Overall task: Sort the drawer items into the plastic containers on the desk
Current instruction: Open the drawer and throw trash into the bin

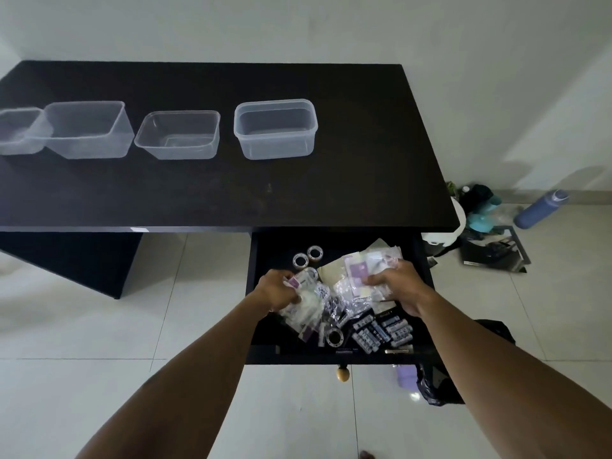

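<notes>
An open black drawer (pixel 265 240) under the desk's right end holds clear plastic packets (pixel 306 313), paper slips with purple print (pixel 359 266), tape rolls (pixel 307 256) and several batteries (pixel 384 332). My left hand (pixel 276 289) is closed on a bunch of the clear packets at the drawer's left. My right hand (pixel 394 279) grips a stack of the paper slips and wrappers at the right. Several empty clear plastic containers stand in a row on the black desk (pixel 298 193): the rightmost (pixel 276 154), a shallower one (pixel 178 150), a large one (pixel 87 150) and one cut off at the left edge (pixel 20 147).
The drawer's front has a wooden knob (pixel 342 374). On the tiled floor to the right lie a blue bottle (pixel 539 208), teal and dark items (pixel 480 210) and a dark flat board (pixel 493 253). A black bag (pixel 440 385) sits below the drawer.
</notes>
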Motion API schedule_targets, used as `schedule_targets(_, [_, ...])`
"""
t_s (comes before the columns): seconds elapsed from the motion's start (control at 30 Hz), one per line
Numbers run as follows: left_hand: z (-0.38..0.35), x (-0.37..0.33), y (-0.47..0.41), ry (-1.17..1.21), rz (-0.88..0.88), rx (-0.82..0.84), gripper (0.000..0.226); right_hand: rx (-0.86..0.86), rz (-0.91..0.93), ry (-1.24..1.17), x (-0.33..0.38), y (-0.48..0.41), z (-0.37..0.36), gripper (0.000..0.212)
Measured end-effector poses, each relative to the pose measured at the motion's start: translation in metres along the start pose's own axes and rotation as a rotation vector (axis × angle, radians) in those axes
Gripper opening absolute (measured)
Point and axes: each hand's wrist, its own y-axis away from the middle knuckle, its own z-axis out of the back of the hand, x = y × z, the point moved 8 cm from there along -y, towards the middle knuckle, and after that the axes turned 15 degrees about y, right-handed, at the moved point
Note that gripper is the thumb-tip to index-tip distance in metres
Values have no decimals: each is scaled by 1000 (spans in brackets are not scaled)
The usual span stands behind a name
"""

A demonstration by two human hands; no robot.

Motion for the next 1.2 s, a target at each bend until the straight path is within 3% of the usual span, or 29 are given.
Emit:
schedule_targets(0.13, [-1, 1, -1, 111, -11, 15, 39, 18, -30, -37, -9, -9, 1, 59])
schedule_targets(0.23, [-3, 3, -2, 128, -37, 17, 58, 0, -40, 37, -11, -6, 3, 29])
schedule_targets(0.6, [2, -3, 1, 106, -96, -94, 45, -103, -30, -68, -7, -14, 25, 21])
schedule_targets(0.9, [2, -14, -1, -62, -150, -99, 47, -344, 70, -80, 5, -20, 58, 21])
schedule_targets(1.1, [-6, -19, -2, -229, -211, -79, 51, -578, 173, 106, 17, -12, 83, 11])
schedule_targets(1.2, [-6, -19, -3, -277, -210, -87, 56, -607, 177, 145, 16, -6, 88, 9])
